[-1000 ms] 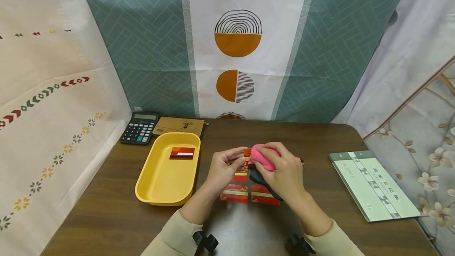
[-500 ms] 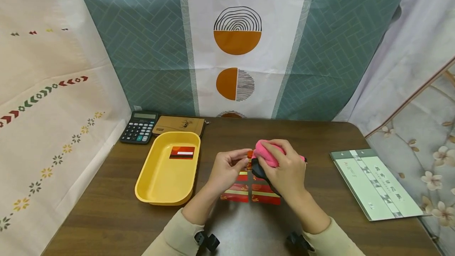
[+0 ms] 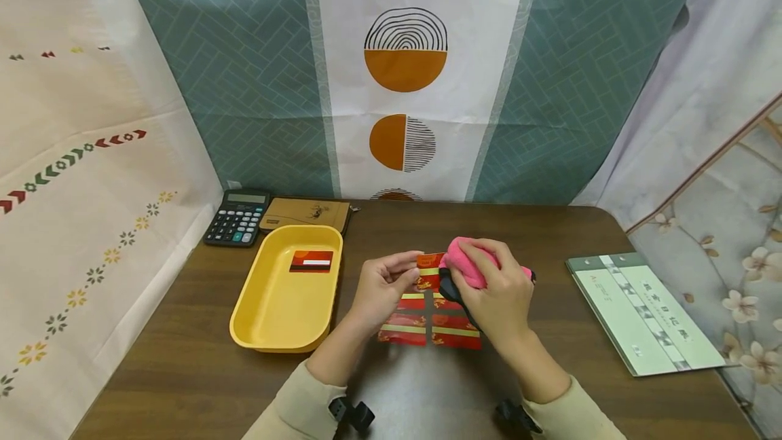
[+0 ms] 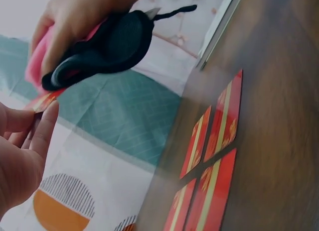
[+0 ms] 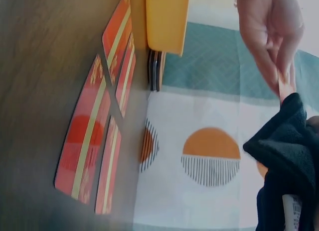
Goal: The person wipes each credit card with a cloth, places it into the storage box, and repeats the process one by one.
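Observation:
In the head view my left hand (image 3: 380,290) pinches the left edge of a red card with gold bands (image 3: 430,265), raised over the table. My right hand (image 3: 497,294) grips a pink and black cloth (image 3: 466,265) against the card's right part, which it covers. The dark side of the cloth (image 4: 117,44) faces the left wrist camera, with a pale tag and a cord at its end. Below the hands, several matching red cards (image 3: 456,333) lie in two rows on the table. In the right wrist view the cloth (image 5: 286,151) hides most of the held card.
To the left stands a yellow tray (image 3: 250,318) with one red card (image 3: 311,261) inside. Behind it are a calculator (image 3: 238,218) and a brown zippered case (image 3: 305,214). A pale green book (image 3: 641,318) lies on the right side of the wooden table (image 3: 183,358).
My right hand and the cloth have shifted slightly to the right, and more of the card shows now. The left hand moved right a little, then back left, still pinching the card.

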{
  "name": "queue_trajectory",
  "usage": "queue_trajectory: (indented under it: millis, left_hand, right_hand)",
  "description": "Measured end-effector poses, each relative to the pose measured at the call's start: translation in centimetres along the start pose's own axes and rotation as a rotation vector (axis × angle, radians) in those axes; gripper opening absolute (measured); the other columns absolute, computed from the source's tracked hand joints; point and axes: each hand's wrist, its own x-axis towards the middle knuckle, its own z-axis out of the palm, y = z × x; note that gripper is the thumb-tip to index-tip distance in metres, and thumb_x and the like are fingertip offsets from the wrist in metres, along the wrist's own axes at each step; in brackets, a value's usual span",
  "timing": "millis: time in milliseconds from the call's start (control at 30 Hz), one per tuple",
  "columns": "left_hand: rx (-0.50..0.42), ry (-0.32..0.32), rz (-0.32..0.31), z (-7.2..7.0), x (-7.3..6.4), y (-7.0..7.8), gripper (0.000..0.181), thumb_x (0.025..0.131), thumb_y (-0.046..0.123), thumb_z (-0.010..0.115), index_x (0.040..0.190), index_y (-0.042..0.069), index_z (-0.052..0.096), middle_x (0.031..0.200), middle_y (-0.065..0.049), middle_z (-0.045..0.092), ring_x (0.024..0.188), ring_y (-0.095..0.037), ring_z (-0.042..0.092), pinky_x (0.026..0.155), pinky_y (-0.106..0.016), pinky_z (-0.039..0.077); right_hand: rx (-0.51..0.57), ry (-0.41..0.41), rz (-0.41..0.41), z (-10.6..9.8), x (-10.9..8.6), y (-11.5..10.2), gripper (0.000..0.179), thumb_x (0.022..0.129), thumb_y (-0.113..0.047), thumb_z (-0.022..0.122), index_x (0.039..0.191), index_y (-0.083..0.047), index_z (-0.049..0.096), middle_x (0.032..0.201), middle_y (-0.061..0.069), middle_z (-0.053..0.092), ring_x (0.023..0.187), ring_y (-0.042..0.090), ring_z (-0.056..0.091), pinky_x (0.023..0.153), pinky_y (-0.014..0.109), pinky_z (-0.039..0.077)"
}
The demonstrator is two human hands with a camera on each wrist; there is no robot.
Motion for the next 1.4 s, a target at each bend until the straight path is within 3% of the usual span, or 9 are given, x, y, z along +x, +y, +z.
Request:
queue_trajectory:
  millis: [133,300,400,533,700,967,1133,1267,1400]
  left_hand:
    - [-0.067,0.01,-0.021,0.3,-0.1,-0.3,0.029,0.094,-0.008,0.064,0.123,-0.01,0.067,0.109,-0.026,0.072,0.085,-0.013,0.073,0.076,-0.034,0.063]
    - [-0.06,0.032,-0.039,-0.1,-0.3,-0.4,0.029,0.094,-0.008,0.065,0.122,-0.009,0.068,0.108,-0.025,0.073,0.082,-0.014,0.073,0.075,-0.031,0.063]
    - [-0.042,0.039,-0.045,-0.4,-0.3,-0.3,0.029,0.094,-0.007,0.066,0.122,-0.008,0.068,0.108,-0.025,0.073,0.081,-0.016,0.072,0.074,-0.029,0.063]
    - [-0.029,0.039,-0.056,-0.7,-0.3,-0.2,0.029,0.094,-0.006,0.066,0.123,-0.007,0.068,0.109,-0.023,0.073,0.086,-0.02,0.073,0.075,-0.031,0.063]
    - [-0.044,0.049,-0.048,-0.7,-0.2,-0.4,0.034,0.094,-0.005,0.066,0.129,-0.003,0.066,0.111,-0.023,0.072,0.091,-0.028,0.074,0.079,-0.043,0.062]
    - [0.004,0.096,-0.019,-0.9,-0.2,-0.3,0.02,0.096,-0.005,0.064,0.113,-0.006,0.074,0.111,-0.018,0.072,0.083,-0.015,0.068,0.076,-0.026,0.062]
    - [0.076,0.11,0.008,-1.2,-0.2,-0.1,0.023,0.098,-0.005,0.061,0.116,-0.002,0.074,0.105,-0.017,0.072,0.083,-0.017,0.064,0.076,-0.02,0.059]
    - [0.119,0.162,0.034,-1.4,0.0,-0.4,0.023,0.095,-0.005,0.065,0.116,-0.001,0.074,0.108,-0.017,0.074,0.085,-0.019,0.071,0.077,-0.022,0.06]
    - [0.062,0.174,0.019,-1.6,0.2,-0.8,0.019,0.095,0.001,0.069,0.113,-0.004,0.074,0.106,-0.02,0.075,0.092,-0.032,0.074,0.075,-0.035,0.063]
  right_hand:
    - [0.029,-0.02,-0.075,0.4,-0.5,-0.7,0.034,0.085,-0.033,0.08,0.108,-0.009,0.078,0.104,0.013,0.07,0.082,0.033,0.069,0.06,0.05,0.06]
    - [0.053,-0.019,-0.101,0.3,-1.2,-0.2,0.041,0.093,-0.046,0.07,0.108,-0.008,0.078,0.102,0.013,0.07,0.081,0.031,0.069,0.058,0.048,0.06]
    - [0.057,-0.017,-0.069,-0.2,-1.2,0.7,0.041,0.092,-0.044,0.072,0.108,-0.007,0.078,0.103,0.013,0.07,0.082,0.032,0.069,0.058,0.049,0.06]
    - [0.073,-0.036,0.047,-1.0,-1.0,1.9,0.036,0.082,-0.03,0.082,0.11,-0.006,0.077,0.106,0.012,0.069,0.087,0.03,0.068,0.062,0.046,0.06]
    - [0.118,-0.057,0.158,-1.5,-0.8,2.5,0.043,0.07,-0.012,0.09,0.11,-0.007,0.077,0.106,0.009,0.069,0.089,0.026,0.065,0.069,0.024,0.054]
    - [0.194,0.033,0.198,-2.0,-0.5,3.1,0.045,0.067,-0.006,0.091,0.11,-0.007,0.078,0.105,0.01,0.07,0.088,0.024,0.063,0.074,0.012,0.046]
    - [0.193,0.046,0.253,-2.6,-0.6,3.5,0.046,0.067,-0.005,0.092,0.11,-0.004,0.077,0.106,0.012,0.07,0.092,0.019,0.061,0.078,0.011,0.046]
    - [0.201,0.042,0.285,-2.9,-0.8,3.5,0.044,0.07,-0.006,0.091,0.111,-0.004,0.077,0.108,0.013,0.07,0.095,0.012,0.059,0.078,0.012,0.047]
    - [0.224,0.051,0.281,-2.9,-1.0,3.5,0.046,0.067,-0.003,0.092,0.11,-0.004,0.077,0.107,0.013,0.07,0.096,0.009,0.058,0.077,0.012,0.048]
